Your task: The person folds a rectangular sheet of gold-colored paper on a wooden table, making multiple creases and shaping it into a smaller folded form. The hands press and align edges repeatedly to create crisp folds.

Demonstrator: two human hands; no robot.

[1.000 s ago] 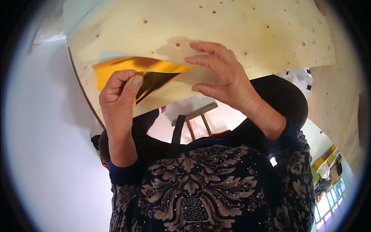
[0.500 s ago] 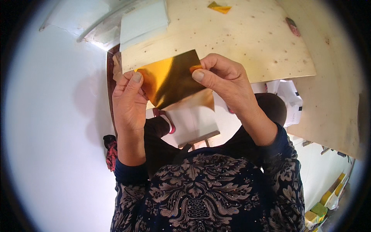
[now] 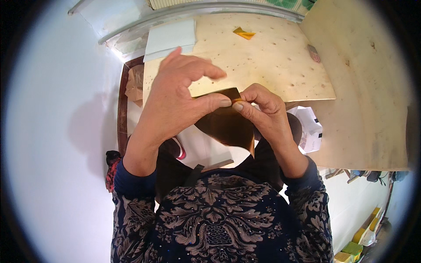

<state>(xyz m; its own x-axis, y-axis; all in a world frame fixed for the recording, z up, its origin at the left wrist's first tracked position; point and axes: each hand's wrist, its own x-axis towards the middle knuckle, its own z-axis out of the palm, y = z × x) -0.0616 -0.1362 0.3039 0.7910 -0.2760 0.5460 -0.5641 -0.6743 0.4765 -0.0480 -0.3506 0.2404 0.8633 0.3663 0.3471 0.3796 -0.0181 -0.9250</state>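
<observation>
A shiny gold foil paper sheet (image 3: 228, 127) hangs in front of me below the near edge of the wooden tabletop, its lower part curving down to a corner. My right hand (image 3: 268, 109) pinches its upper right corner between thumb and fingers. My left hand (image 3: 173, 98) is open over the sheet's upper left, fingers lifted and spread. Its thumb lies along the top edge of the foil, the tip close to my right thumb. The left hand covers part of the sheet.
On the pale wooden tabletop (image 3: 285, 74) lie a folded gold paper piece (image 3: 244, 33), a stack of whitish sheets (image 3: 169, 37) and a small red-grey object (image 3: 313, 53). A white bag (image 3: 312, 131) sits right of my knee. A brown paper bag (image 3: 135, 83) stands by the left wall.
My left hand has released the sheet's left side and moved right, its fingers opening. The sheet, held flat between both hands before, now droops from my right hand. The view has shifted too.
</observation>
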